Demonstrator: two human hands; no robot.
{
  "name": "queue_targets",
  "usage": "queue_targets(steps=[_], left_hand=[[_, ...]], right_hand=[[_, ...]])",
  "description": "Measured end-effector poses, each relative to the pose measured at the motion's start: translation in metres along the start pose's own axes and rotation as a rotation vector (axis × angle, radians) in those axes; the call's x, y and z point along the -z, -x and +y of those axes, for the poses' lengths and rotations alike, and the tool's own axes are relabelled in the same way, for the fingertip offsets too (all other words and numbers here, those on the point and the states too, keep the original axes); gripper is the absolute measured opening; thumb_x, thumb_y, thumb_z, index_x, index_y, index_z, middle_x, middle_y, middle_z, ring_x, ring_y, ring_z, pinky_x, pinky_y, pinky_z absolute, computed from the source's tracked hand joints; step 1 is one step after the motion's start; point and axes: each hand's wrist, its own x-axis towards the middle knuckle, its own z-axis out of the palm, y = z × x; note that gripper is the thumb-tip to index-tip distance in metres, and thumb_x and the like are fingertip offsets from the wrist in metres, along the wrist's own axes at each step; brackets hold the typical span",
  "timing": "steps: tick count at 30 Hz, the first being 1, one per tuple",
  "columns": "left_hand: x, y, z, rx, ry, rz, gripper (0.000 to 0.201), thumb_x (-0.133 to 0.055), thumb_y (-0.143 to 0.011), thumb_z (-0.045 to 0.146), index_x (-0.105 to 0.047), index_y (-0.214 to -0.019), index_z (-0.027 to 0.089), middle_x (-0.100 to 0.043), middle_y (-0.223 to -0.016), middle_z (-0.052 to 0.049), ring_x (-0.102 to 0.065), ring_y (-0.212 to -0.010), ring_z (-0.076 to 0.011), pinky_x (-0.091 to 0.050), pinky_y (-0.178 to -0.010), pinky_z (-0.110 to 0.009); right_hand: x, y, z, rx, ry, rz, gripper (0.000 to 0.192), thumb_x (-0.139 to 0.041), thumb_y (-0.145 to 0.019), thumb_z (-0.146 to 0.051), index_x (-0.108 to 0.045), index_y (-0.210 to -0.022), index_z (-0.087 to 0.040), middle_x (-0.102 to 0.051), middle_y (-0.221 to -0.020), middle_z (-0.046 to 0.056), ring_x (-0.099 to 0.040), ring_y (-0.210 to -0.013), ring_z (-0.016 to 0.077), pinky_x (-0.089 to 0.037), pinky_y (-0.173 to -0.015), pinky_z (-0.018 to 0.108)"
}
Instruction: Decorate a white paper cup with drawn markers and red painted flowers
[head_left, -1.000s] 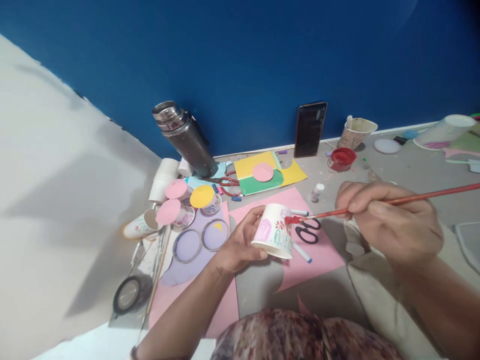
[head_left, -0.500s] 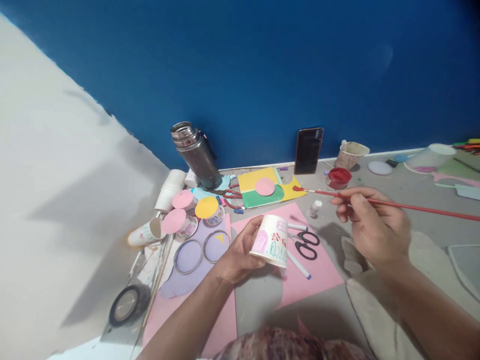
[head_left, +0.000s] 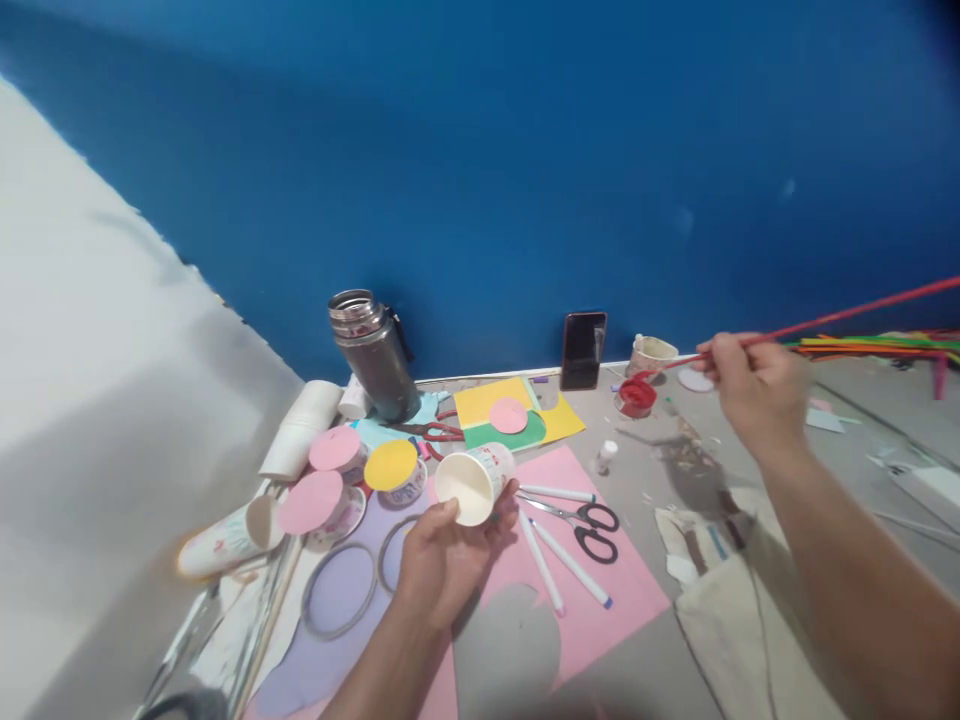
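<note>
Head view, looking down at a cluttered craft table against a blue wall. The left hand [head_left: 442, 560] holds a paper cup [head_left: 474, 482] tipped on its side, its open white mouth turned toward the viewer, thumb and fingers curled round the wall; the cup hangs just above the pink paper [head_left: 592, 590], near the markers [head_left: 559, 555] and scissors [head_left: 581, 522]. The right hand [head_left: 754, 385] reaches out to the far right, fingers pressed together and pinching a long red brush [head_left: 825, 322] whose tip sits at or in the red paint pot [head_left: 636, 397], beside a phone [head_left: 583, 349] leaning on the wall. This reads as reloading the brush with paint between strokes; the next move would likely call for lifting the loaded tip clear and carrying it to the cup's painted side without dripping. A flask [head_left: 373, 352] and lidded cups [head_left: 352, 470] sit to the left. Half a second ago the cup stood with its drawings facing the viewer and the brush tip hovered short of the pot; a second ago the tip touched the cup
</note>
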Motion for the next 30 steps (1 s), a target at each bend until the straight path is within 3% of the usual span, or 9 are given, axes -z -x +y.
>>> queue_targets(steps=[2,6,10,12,14,15,18,23,30], left_hand=[[-0.002,0.001,0.002,-0.006,0.035,0.007,0.066,-0.077,-0.078,0.022,-0.066,-0.141,0.01,-0.08,-0.123,-0.024,-0.079,-0.112,-0.0368,-0.066,-0.092,-0.044],[-0.004,0.001,0.003,-0.037,0.07,0.035,0.069,-0.075,-0.084,0.026,-0.058,-0.15,0.012,-0.081,-0.12,-0.024,-0.08,-0.108,-0.038,-0.068,-0.089,-0.046],[-0.006,-0.003,0.002,-0.008,0.074,0.1,0.054,-0.07,-0.094,0.042,-0.065,-0.14,0.014,-0.082,-0.113,-0.023,-0.082,-0.098,-0.0376,-0.068,-0.082,-0.048],[-0.008,-0.004,0.001,0.005,0.082,0.099,0.048,-0.066,-0.098,0.05,-0.07,-0.128,0.013,-0.083,-0.106,-0.021,-0.082,-0.092,-0.0365,-0.068,-0.08,-0.047],[-0.009,-0.006,0.0,0.037,0.079,0.082,0.051,-0.06,-0.101,0.058,-0.074,-0.115,0.011,-0.083,-0.096,-0.02,-0.082,-0.084,-0.0337,-0.067,-0.078,-0.044],[-0.009,-0.007,-0.001,0.062,0.072,0.07,0.055,-0.057,-0.102,0.062,-0.075,-0.109,0.01,-0.082,-0.091,-0.02,-0.081,-0.082,-0.032,-0.066,-0.076,-0.042],[-0.004,-0.011,-0.005,0.126,0.093,0.051,0.07,-0.048,-0.102,0.071,-0.077,-0.103,0.007,-0.081,-0.088,-0.02,-0.079,-0.077,-0.0286,-0.064,-0.074,-0.039],[0.012,-0.018,-0.007,0.156,0.155,0.04,0.079,-0.051,-0.101,0.072,-0.075,-0.113,-0.002,-0.081,-0.094,-0.023,-0.079,-0.08,-0.0283,-0.062,-0.077,-0.038],[0.02,-0.018,-0.007,0.147,0.139,0.007,0.061,-0.064,-0.097,0.058,-0.073,-0.119,0.002,-0.081,-0.105,-0.024,-0.08,-0.096,-0.0321,-0.06,-0.087,-0.041]], right_hand=[[0.005,-0.019,0.005,0.022,0.15,0.006,0.043,-0.054,-0.098,-0.06,-0.072,-0.083,-0.023,-0.077,-0.08,0.012,-0.074,-0.082,0.0308,-0.055,-0.082,0.045],[-0.001,-0.038,0.023,0.038,0.376,-0.196,0.038,-0.056,-0.098,-0.051,-0.073,-0.079,-0.022,-0.08,-0.082,0.012,-0.075,-0.09,0.0335,-0.053,-0.085,0.044],[-0.02,-0.051,0.045,0.028,0.506,-0.368,0.034,-0.06,-0.102,-0.041,-0.075,-0.083,-0.017,-0.08,-0.089,0.015,-0.076,-0.096,0.0336,-0.056,-0.089,0.044],[-0.03,-0.058,0.055,0.021,0.538,-0.438,0.028,-0.066,-0.102,-0.039,-0.077,-0.102,-0.014,-0.079,-0.107,0.016,-0.075,-0.105,0.032,-0.059,-0.094,0.046],[-0.039,-0.065,0.064,0.028,0.542,-0.488,0.04,-0.07,-0.103,-0.04,-0.066,-0.136,-0.019,-0.069,-0.138,0.011,-0.071,-0.117,0.0264,-0.063,-0.098,0.049],[-0.043,-0.067,0.067,0.039,0.533,-0.5,0.038,-0.07,-0.103,-0.04,-0.067,-0.134,-0.02,-0.069,-0.136,0.011,-0.071,-0.115,0.0256,-0.063,-0.096,0.047],[-0.048,-0.068,0.074,0.091,0.481,-0.441,0.026,-0.08,-0.091,-0.044,-0.071,-0.08,-0.022,-0.071,-0.075,0.006,-0.068,-0.078,0.0261,-0.051,-0.073,0.04],[-0.03,-0.039,0.073,0.201,0.393,-0.271,0.015,-0.07,-0.091,-0.043,-0.07,-0.088,-0.029,-0.059,-0.061,0.002,-0.047,-0.057,0.0227,-0.032,-0.062,0.037],[-0.015,0.06,0.048,0.323,0.257,-0.659,0.02,-0.07,-0.092,-0.045,-0.077,-0.085,-0.028,-0.077,-0.069,0.0,-0.066,-0.054,0.0217,-0.045,-0.055,0.035]])
